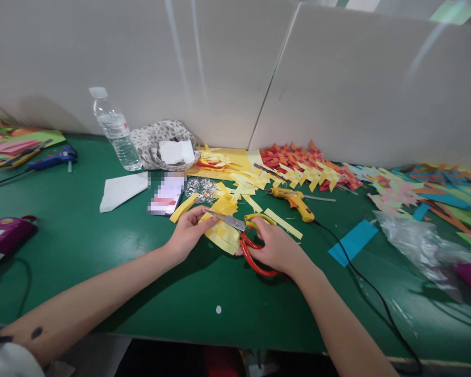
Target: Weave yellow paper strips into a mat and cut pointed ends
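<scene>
while the left hand (pixel 188 230) pinches the left edge of a woven yellow paper piece (pixel 224 240) low over the green desk (pixel 102 246), the right hand (pixel 277 246) is curled shut through the red and yellow loops of the scissors (pixel 237 225). the paper sits between the two hands, touching both. the blades lie over its upper edge, their long axis running from the right hand up and left, tips just beside the left thumb and almost closed. a yellow glue gun (pixel 296 201) lies near, beyond the right hand.
</scene>
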Action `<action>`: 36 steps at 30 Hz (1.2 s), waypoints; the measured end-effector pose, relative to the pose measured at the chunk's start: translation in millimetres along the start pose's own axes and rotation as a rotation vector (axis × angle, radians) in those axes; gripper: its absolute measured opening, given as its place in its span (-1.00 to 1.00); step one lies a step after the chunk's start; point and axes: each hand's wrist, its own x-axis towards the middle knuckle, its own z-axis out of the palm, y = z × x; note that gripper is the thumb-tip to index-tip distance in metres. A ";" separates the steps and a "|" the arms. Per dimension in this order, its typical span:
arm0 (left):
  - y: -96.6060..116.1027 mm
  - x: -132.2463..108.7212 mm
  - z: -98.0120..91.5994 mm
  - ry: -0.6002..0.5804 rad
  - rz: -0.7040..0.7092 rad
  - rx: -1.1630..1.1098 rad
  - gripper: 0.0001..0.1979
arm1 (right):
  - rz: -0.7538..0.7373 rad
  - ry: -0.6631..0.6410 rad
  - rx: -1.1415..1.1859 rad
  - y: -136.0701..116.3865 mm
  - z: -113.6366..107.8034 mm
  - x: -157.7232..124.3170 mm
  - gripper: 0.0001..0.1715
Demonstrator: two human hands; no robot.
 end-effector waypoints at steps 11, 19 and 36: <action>0.6 1.0 0.7 -0.012 -0.030 -0.040 -0.81 | -0.012 0.008 0.007 3.2 2.9 1.8 -0.58; -0.5 0.9 -0.1 -0.010 -0.034 -0.041 -0.80 | -0.014 0.023 0.041 6.2 6.2 2.4 -0.60; 3.5 2.2 -0.1 0.066 -0.077 0.002 -0.76 | 0.015 0.133 0.221 10.1 6.5 3.4 -0.54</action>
